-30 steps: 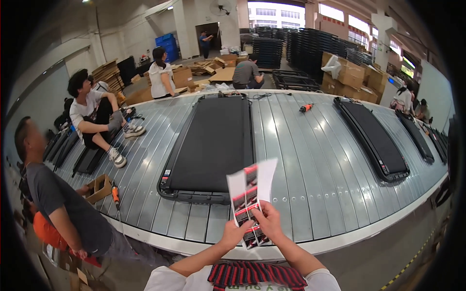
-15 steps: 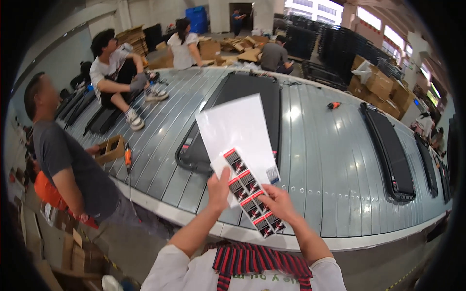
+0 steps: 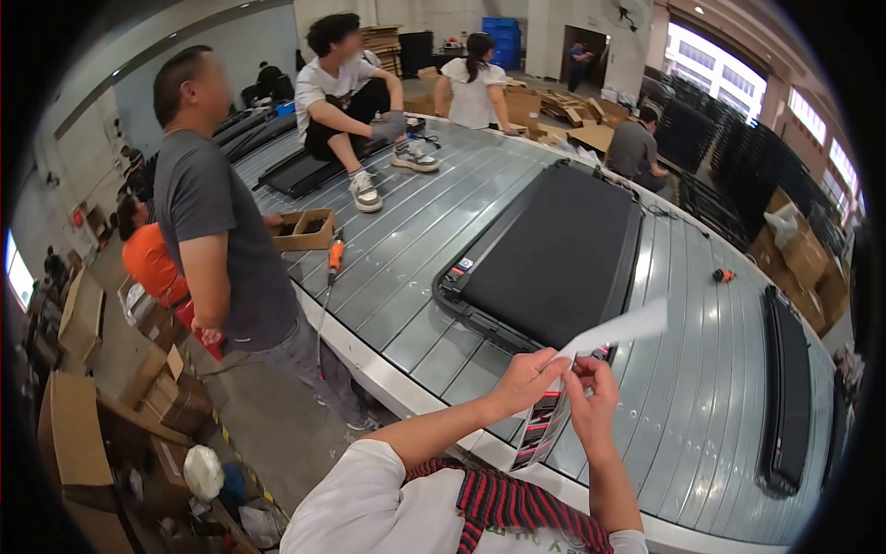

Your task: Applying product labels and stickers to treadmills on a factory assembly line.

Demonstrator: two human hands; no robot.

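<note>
Wearer seen from above, bottom centre of frame. White short-sleeve t-shirt: left sleeve (image 3: 355,489) fills lower centre-left, loose w/ soft folds, ends approx at elbow; small bit of right sleeve (image 3: 628,540) at bottom edge, right of centre. Down the chest, between sleeves, a red & black striped panel (image 3: 503,503), narrow stripes running across frame, some white lines mixed in; pale green-ish print strip just under it at bottom edge, too small to make out. Both forearms bare from elbow up. Left hand (image 3: 526,380) & right hand (image 3: 593,402) bare: no gloves, rings, watch or wristband visible. Nails short.
</note>
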